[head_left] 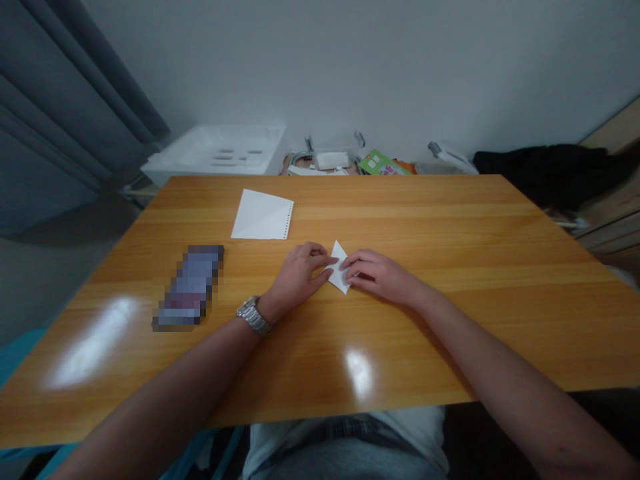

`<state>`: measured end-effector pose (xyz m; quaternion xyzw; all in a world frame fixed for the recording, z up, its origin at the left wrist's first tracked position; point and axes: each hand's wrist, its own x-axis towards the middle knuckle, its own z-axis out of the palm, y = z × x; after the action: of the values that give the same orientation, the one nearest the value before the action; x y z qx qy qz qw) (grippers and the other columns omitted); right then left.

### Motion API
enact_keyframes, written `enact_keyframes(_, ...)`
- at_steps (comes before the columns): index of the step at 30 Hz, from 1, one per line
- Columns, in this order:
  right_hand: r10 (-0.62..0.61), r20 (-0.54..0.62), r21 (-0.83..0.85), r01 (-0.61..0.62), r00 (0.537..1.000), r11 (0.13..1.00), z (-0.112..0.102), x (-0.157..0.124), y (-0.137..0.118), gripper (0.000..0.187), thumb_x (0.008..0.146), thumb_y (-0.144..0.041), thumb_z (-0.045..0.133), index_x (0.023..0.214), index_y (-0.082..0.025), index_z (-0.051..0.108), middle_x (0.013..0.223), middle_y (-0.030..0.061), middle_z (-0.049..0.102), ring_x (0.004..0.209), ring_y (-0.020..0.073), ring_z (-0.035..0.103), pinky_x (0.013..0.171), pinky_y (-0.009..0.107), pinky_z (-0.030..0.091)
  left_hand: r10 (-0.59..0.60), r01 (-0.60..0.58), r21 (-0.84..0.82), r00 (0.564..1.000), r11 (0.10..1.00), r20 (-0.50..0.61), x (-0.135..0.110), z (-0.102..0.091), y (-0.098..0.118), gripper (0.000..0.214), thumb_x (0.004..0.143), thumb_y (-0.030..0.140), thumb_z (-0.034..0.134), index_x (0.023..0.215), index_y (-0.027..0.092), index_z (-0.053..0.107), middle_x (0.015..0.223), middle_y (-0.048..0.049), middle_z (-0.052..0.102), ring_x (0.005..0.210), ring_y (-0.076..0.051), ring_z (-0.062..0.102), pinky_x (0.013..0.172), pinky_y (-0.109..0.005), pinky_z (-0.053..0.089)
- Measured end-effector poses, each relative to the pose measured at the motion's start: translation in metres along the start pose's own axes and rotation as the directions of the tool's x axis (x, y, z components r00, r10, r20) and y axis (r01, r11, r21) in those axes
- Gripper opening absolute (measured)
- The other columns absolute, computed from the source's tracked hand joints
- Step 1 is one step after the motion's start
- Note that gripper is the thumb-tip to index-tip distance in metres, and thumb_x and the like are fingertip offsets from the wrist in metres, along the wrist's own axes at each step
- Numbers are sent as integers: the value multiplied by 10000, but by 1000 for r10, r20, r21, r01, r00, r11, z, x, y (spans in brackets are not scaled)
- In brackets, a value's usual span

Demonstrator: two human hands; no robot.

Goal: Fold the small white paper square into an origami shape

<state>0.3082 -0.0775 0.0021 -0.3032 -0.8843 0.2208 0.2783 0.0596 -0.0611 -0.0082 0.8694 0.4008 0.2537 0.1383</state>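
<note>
A small folded white paper (340, 265) lies near the middle of the wooden table (450, 267). My left hand (299, 273), a metal watch on its wrist, has its curled fingers pinched on the paper's left edge. My right hand (381, 273) presses curled fingers onto the paper's right side. Both hands touch the paper, which is partly hidden under the fingertips.
A flat white sheet (263, 215) with a perforated edge lies behind my left hand. A blurred dark phone-like object (190, 285) lies at the left. Behind the table sit a white tray (220, 152), clutter and dark cloth (545, 170). A grey curtain hangs left.
</note>
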Motion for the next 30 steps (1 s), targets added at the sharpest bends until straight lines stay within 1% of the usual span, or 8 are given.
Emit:
enact_keyframes(4,-23,47,1,23,999,1000,-5,-3,-3,103,950,-224,650,986,-237,745,1226,104,678,1142,227,638,1008,426,521,1,-1,3,1000,1000,0,0,0,1,264,958,283,635,1195,271,751,1202,-83,612,1108,-247,587,1002,-436,484)
enact_keyframes(7,-12,72,-6,12,997,1000,-7,-5,-3,135,933,-203,661,1015,-247,759,1262,104,671,1164,237,639,1018,435,525,1,-1,2,1000,1000,0,0,0,0,270,959,285,631,1201,274,748,1207,-82,610,1115,-248,588,1009,-439,481)
enact_keyframes(14,2,75,-60,3,997,998,-4,-4,-1,158,977,-224,607,981,-240,763,1225,102,692,1121,239,663,993,424,539,15,-15,3,1000,1000,-8,-1,2,-3,273,962,294,629,1210,272,743,1210,-81,607,1125,-244,584,1014,-429,473)
enact_keyframes(18,11,50,-27,-10,999,1000,-6,-3,-5,168,993,-239,578,991,-241,746,1193,96,703,1083,226,676,965,409,548,13,-13,-15,1000,1000,-23,0,2,-2,251,959,291,636,1180,249,748,1188,-83,622,1104,-239,593,1007,-427,483)
enact_keyframes(21,20,34,-1,-20,999,1000,-7,-2,-7,167,996,-239,569,979,-246,734,1142,80,723,1053,216,686,948,396,551,29,-33,-81,999,996,-44,2,1,-1,198,969,265,618,1107,223,755,1171,-81,645,1089,-222,612,997,-404,498)
enact_keyframes(24,33,17,20,-34,999,999,-8,-2,-8,160,1001,-257,564,994,-247,723,1096,68,745,1032,213,693,945,394,551,63,-67,-148,998,987,-32,4,-2,3,186,997,260,578,1053,205,747,1137,-78,683,1054,-206,636,972,-382,513)
enact_keyframes(28,91,-7,25,-91,996,996,-9,-2,-10,149,1003,-273,568,1019,-247,714,1090,57,752,1005,206,700,925,376,549,90,-93,-142,996,986,-23,5,-10,10,187,1010,279,571,1023,199,739,1064,-64,727,997,-200,655,932,-366,517)
enact_keyframes(30,121,-16,25,-121,993,992,-10,-3,-11,151,1004,-280,568,1025,-246,714,1081,53,757,990,202,706,908,361,547,139,-140,-132,990,981,-19,5,-14,13,211,1017,324,570,1008,207,745,1030,-56,742,980,-196,659,915,-350,514)
